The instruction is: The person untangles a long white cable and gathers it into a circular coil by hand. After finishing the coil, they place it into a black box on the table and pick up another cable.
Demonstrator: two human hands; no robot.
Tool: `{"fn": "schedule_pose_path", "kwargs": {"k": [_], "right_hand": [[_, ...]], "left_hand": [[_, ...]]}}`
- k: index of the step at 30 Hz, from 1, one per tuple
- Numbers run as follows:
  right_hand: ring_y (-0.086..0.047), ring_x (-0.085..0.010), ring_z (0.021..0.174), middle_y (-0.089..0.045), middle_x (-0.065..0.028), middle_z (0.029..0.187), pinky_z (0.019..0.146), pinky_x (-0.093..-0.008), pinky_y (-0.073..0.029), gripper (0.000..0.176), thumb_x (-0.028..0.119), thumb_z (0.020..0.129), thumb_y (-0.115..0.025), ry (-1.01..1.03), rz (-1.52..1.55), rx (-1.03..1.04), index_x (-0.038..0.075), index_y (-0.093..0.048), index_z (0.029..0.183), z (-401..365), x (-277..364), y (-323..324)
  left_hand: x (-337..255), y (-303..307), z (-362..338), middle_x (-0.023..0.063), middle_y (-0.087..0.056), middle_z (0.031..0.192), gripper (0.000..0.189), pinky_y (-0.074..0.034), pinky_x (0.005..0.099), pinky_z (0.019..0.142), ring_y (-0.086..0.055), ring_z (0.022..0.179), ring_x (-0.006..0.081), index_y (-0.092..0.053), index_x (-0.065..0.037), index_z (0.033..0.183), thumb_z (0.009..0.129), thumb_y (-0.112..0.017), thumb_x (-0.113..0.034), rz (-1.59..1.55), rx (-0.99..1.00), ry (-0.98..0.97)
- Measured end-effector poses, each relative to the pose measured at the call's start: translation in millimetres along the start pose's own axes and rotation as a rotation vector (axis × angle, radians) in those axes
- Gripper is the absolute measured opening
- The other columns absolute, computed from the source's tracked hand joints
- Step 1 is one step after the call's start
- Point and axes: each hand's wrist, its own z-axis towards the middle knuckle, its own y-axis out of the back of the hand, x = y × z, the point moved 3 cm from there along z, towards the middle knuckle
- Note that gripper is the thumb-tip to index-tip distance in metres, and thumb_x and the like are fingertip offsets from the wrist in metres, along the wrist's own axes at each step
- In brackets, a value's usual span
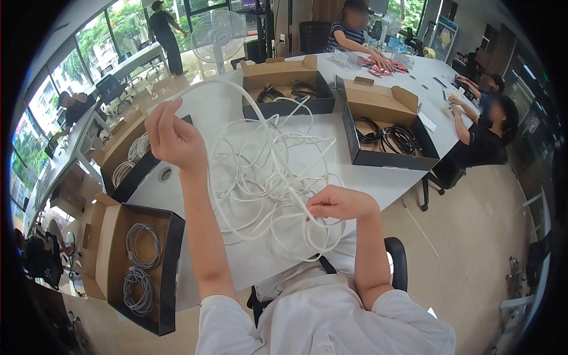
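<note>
A loose tangle of white cable (260, 171) spreads over the white table in front of me. My left hand (176, 135) is raised above the table at the left, its fingers closed on one stretch of the white cable, which arcs from there over to the tangle. Lower down, near the table's front edge, my right hand (340, 203) pinches another part of the same cable, with several loops hanging beneath it. The exact grip of the left fingertips is partly hidden by the hand.
Open boxes surround the tangle: one with grey coiled cables (142, 260), one with white coils (131, 157), and two with black cables (290, 90) (387, 135). A person (349, 35) handles red items across the white table (331, 151); other people sit at the right.
</note>
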Motion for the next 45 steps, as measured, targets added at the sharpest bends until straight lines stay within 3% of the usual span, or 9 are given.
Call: {"fn": "schedule_pose_path", "kwargs": {"k": [13,16,26,29,32,33,36,40,45], "right_hand": [[-0.04,-0.0055,0.059,-0.051,0.0004,0.072,0.049,-0.0211,-0.032,0.029,0.022,0.098,-0.051,0.168,0.611,0.015,-0.004,-0.063,0.102,14,19,-29],[-0.04,-0.0058,0.059,-0.048,0.0017,0.071,0.049,-0.0212,-0.033,0.025,0.023,0.098,-0.051,0.313,0.815,-0.149,0.001,-0.061,0.1,16,33,-30],[-0.037,-0.0069,0.061,-0.045,0.0033,0.077,0.047,-0.0192,-0.033,0.014,0.025,0.092,-0.06,0.442,1.47,-0.113,0.013,-0.057,0.097,28,9,-22],[-0.039,-0.0066,0.06,-0.047,0.0027,0.078,0.047,-0.0197,-0.032,0.02,0.031,0.095,-0.055,0.232,1.231,-0.619,0.012,-0.055,0.097,14,25,-32],[-0.048,-0.0074,0.065,-0.054,0.0002,0.082,0.046,-0.0213,-0.034,0.026,0.035,0.091,-0.061,0.487,1.42,-0.061,0.011,-0.056,0.098,24,4,-19],[-0.053,-0.0107,0.073,-0.057,-0.0029,0.084,0.053,-0.0231,-0.038,0.029,0.037,0.092,-0.059,0.431,1.384,-0.244,0.009,-0.057,0.101,21,5,-16],[-0.056,-0.014,0.08,-0.06,-0.0065,0.09,0.062,-0.0255,-0.041,0.031,0.038,0.092,-0.06,0.325,1.021,-0.321,0.007,-0.059,0.1,22,12,-8],[-0.058,-0.0141,0.093,-0.062,-0.0069,0.099,0.079,-0.0282,-0.048,0.029,0.018,0.096,-0.054,0.117,0.419,-0.642,-0.001,-0.059,0.118,-4,20,4],[-0.061,-0.0194,0.102,-0.064,-0.0118,0.109,0.088,-0.0301,-0.048,0.03,0.013,0.099,-0.047,0.188,0.151,-0.41,-0.005,-0.057,0.121,-43,38,14]], "left_hand": [[-59,-53,-63,0.008,-0.068,0.102,0.024,-0.047,0.0292,0.082,-0.064,0.092,0.0207,-0.065,0.0,0.108,0.088,-0.058,-0.009,-1.086,1.428,0.744],[-57,-51,-52,0.0102,-0.063,0.115,0.037,-0.043,0.0306,0.092,-0.061,0.103,0.0217,-0.06,0.002,0.118,0.09,-0.057,-0.023,-1.401,1.074,1.254],[-126,0,0,0.0109,-0.06,0.11,0.035,-0.045,0.0342,0.087,-0.057,0.099,0.0229,-0.061,-0.003,0.113,0.079,-0.064,-0.01,-1.09,1.335,0.302],[-146,-1,-11,0.0112,-0.061,0.107,0.033,-0.046,0.0353,0.085,-0.057,0.098,0.0261,-0.062,-0.003,0.11,0.077,-0.064,-0.008,-0.999,1.405,0.22],[-147,-12,-27,0.01,-0.062,0.097,0.029,-0.048,0.0348,0.082,-0.059,0.091,0.0242,-0.061,-0.001,0.107,0.079,-0.062,-0.007,-0.987,1.402,0.195],[-146,-15,-28,0.0093,-0.063,0.093,0.028,-0.048,0.0343,0.081,-0.06,0.088,0.0227,-0.061,-0.001,0.106,0.079,-0.062,-0.007,-0.981,1.384,0.183],[-138,-15,-30,0.0054,-0.061,0.078,0.022,-0.05,0.031,0.073,-0.061,0.073,0.0163,-0.058,0.003,0.105,0.086,-0.059,-0.009,-1.121,1.353,0.894],[-101,-21,-24,0.0005,-0.056,0.069,0.019,-0.046,0.0254,0.063,-0.055,0.061,0.0099,-0.056,0.001,0.1,0.095,-0.054,-0.017,-1.065,0.979,0.992],[-60,-8,5,-0.0043,-0.043,0.06,0.018,-0.036,0.0225,0.055,-0.04,0.053,0.0056,-0.056,-0.005,0.097,0.097,-0.053,-0.023,-1.064,0.912,1.242]]}}
